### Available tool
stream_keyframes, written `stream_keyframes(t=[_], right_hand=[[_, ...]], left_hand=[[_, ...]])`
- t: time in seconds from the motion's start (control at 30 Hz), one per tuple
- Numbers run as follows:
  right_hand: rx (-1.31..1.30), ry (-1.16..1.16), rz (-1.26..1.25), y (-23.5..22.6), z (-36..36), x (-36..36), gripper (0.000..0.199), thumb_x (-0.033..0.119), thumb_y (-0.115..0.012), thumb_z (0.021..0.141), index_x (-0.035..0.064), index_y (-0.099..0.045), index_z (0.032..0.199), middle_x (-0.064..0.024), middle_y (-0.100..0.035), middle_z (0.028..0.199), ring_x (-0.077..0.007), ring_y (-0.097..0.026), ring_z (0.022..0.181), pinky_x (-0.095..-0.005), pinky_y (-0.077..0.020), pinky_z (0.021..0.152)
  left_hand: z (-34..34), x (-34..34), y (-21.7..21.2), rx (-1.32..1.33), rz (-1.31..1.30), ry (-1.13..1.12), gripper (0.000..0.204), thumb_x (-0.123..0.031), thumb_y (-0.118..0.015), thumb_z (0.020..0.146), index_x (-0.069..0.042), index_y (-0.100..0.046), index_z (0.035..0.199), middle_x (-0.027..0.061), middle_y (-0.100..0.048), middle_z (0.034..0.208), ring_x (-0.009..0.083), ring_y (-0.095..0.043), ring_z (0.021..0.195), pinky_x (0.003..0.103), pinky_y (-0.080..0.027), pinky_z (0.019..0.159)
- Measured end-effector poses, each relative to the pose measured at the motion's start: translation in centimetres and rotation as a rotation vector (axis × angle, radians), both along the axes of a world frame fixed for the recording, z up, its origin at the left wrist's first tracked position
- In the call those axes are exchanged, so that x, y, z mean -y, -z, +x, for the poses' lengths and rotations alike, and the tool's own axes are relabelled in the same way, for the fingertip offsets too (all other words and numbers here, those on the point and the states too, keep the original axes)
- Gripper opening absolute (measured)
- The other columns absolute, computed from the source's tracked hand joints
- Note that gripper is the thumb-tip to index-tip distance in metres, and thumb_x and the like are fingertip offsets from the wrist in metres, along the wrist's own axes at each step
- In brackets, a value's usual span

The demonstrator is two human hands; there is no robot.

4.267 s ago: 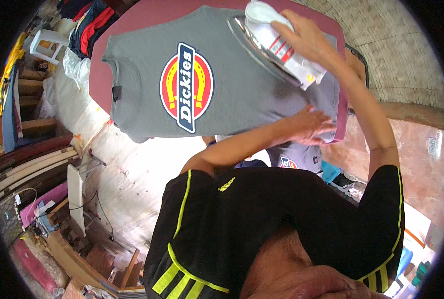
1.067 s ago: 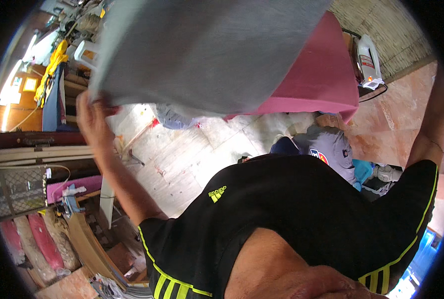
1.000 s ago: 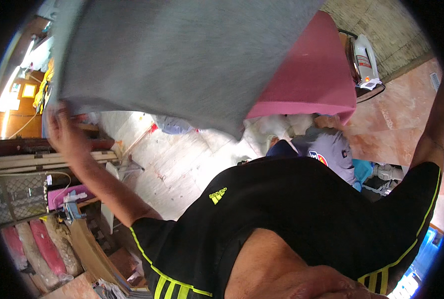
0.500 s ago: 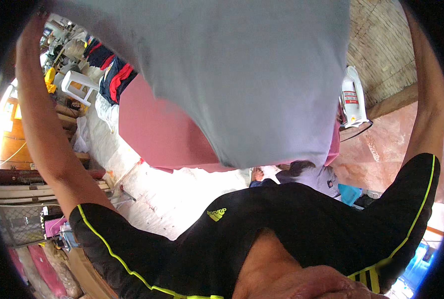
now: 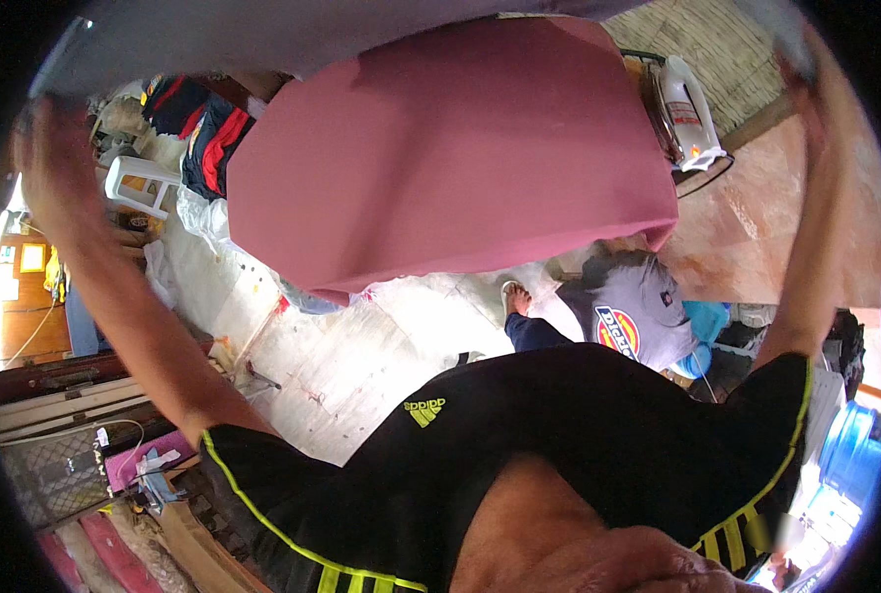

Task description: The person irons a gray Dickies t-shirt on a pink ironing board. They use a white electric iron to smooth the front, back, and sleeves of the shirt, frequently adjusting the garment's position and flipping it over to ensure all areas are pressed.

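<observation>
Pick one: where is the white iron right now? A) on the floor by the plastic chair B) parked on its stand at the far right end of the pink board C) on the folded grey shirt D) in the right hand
B: the white iron sits on a dark stand at the right end of the pink ironing board, while both arms are raised, lifting the grey shirt at the top of the view.

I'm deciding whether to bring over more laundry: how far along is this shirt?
Done, it seems: the iron stands aside on its rest and the pink board lies bare. In hand: the left hand and right hand hold the grey shirt up above the board, spread between them. Left: it is not folded or set down; another grey printed shirt lies below the board.
</observation>
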State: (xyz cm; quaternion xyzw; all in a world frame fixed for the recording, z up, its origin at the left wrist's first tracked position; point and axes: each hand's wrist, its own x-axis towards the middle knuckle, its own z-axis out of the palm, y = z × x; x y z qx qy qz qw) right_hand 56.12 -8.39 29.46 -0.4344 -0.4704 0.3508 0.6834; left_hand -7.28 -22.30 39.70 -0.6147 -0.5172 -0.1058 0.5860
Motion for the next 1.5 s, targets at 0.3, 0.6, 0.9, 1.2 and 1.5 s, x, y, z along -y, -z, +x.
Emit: stream_keyframes(t=[0.3, 0.6, 0.9, 1.2, 1.5], right_hand=[[0.313, -0.332, -0.524, 24.6, 4.2, 22.2, 0.01, 0.012, -0.06, 0.098, 0.0044, -0.066, 0.097, 0.0044, -0.06, 0.084, -0.0041, -0.05, 0.076, -0.0235, -0.0396, 0.067], [0.376, -0.321, -0.826, 29.4, 8.4, 31.9, 0.011, 0.01, -0.058, 0.097, 0.002, -0.063, 0.092, 0.0048, -0.057, 0.079, -0.0039, -0.048, 0.071, -0.0229, -0.0377, 0.064], [1.118, -0.546, -0.942, 34.9, 10.2, 31.0, 0.016, 0.013, -0.067, 0.089, -0.0001, -0.057, 0.087, -0.0042, -0.054, 0.068, -0.0135, -0.048, 0.064, -0.0318, -0.0398, 0.059], [1.279, -0.106, 0.014, 24.7, -1.3, 9.5, 0.026, 0.016, -0.067, 0.091, -0.0004, -0.06, 0.11, -0.0194, -0.066, 0.093, -0.0366, -0.065, 0.085, -0.0439, -0.051, 0.075], [1.065, -0.32, -0.162, 27.4, -2.4, -0.8, 0.02, 0.002, -0.066, 0.085, 0.0022, -0.066, 0.105, -0.0137, -0.068, 0.102, -0.0301, -0.066, 0.094, -0.038, -0.0514, 0.08]], left_hand=[[11.9, 20.9, 33.6, 1.917, -0.643, 0.669, 0.011, -0.008, -0.059, 0.098, -0.003, -0.062, 0.107, 0.0027, -0.063, 0.1, 0.0119, -0.057, 0.094, 0.026, -0.044, 0.085], [15.5, 29.3, 37.0, 2.152, -1.031, 0.42, 0.011, -0.013, -0.063, 0.097, -0.002, -0.061, 0.1, -0.0023, -0.058, 0.082, 0.0076, -0.051, 0.077, 0.023, -0.042, 0.071], [16.1, 28.2, 43.5, 1.785, -1.403, 0.085, 0.012, -0.003, -0.07, 0.085, -0.001, -0.061, 0.092, 0.0049, -0.058, 0.076, 0.0134, -0.055, 0.071, 0.028, -0.044, 0.064], [14.1, 10.0, 38.1, 1.352, -0.261, -0.02, 0.026, -0.014, -0.068, 0.092, 0.005, -0.061, 0.109, 0.0146, -0.06, 0.089, 0.0277, -0.057, 0.08, 0.038, -0.046, 0.074], [9.8, 5.2, 38.8, 1.785, -0.422, -0.08, 0.021, -0.013, -0.071, 0.09, 0.001, -0.067, 0.104, 0.0104, -0.065, 0.079, 0.0188, -0.062, 0.071, 0.033, -0.051, 0.069]])
